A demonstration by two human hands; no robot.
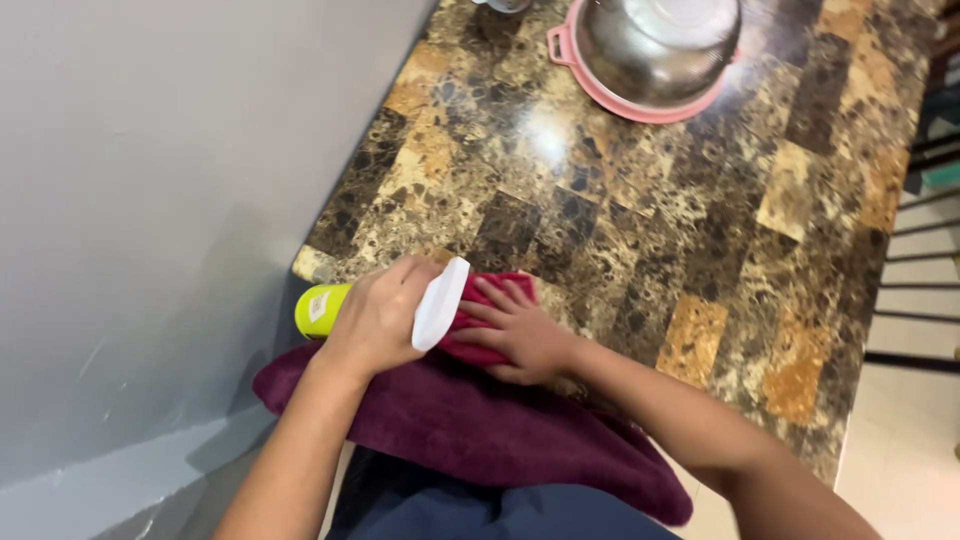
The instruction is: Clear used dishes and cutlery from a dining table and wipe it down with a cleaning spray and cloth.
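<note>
Grey painted wall [150, 200] along the left side, with a paler band near the floor. Beside it a glossy countertop [700, 230] of brown, gold and black marble pattern, reaching from the top edge of the view down to the person's body. Pale tiled floor [900, 460] and dark rails on the far right. At the far end of the countertop, a steel bowl [655, 45] inside a pink-rimmed pot [640, 105] with a small handle, well apart from the hands.

Nearer, a large maroon towel [500, 430] draped over the near edge of the countertop, hanging down in front of the dark blue clothing. On its upper part, a smaller red cloth [480, 310], partly hidden. Right hand [520, 335] laid flat on this cloth, fingers spread, pressing rather than gripping. Left hand [375, 320] closed around a yellow-green spray bottle [320, 310], held sideways at the countertop corner; white trigger head [440, 303] pointing toward the red cloth, just beside the right fingers. Bottle body mostly covered by the left hand.
</note>
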